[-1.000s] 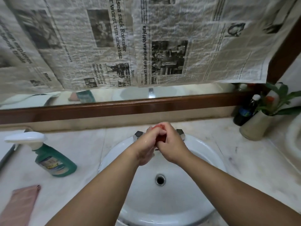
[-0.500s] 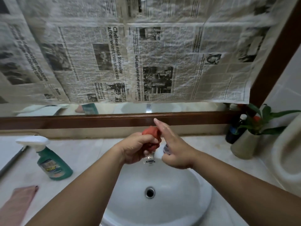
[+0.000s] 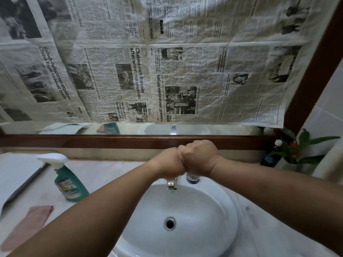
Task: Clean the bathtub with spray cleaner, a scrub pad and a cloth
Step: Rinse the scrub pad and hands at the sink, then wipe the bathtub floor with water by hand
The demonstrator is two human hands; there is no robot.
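A: Left hand (image 3: 167, 162)?
B: Balled into a fist just above the tap spout (image 3: 171, 182), back turned up. Presses knuckle to knuckle against the right hand (image 3: 200, 158).
A: And the grip on that side?
B: Much the same: curled tight, back up, just over the tap handle (image 3: 192, 178). Cannot tell what, if anything, sits inside either grip; fingers and palms hidden under the backs of the fists.
A: Spray bottle (image 3: 69, 184)?
B: Stands upright on the left part of the worktop (image 3: 104, 173). Green, with a white trigger head, well apart from both hands.
A: Cloth (image 3: 29, 225)?
B: Lies flat by the worktop's near left edge. Pink, folded, closer to the front edge than the bottle and not touching it.
A: Under the forearms?
B: White basin (image 3: 204, 210), sunk into the middle of the worktop, with its drain (image 3: 169, 223) in the bottom.
A: Anything else?
B: Dark rod (image 3: 24, 186) slanting along the far left edge. Leafy plant (image 3: 304, 143) in the back right corner, dark bottle (image 3: 270, 158) with a white cap just beside it. Along the back edge, a brown wooden mirror frame (image 3: 111, 141); above it, newspaper (image 3: 185, 71) over most of the glass.
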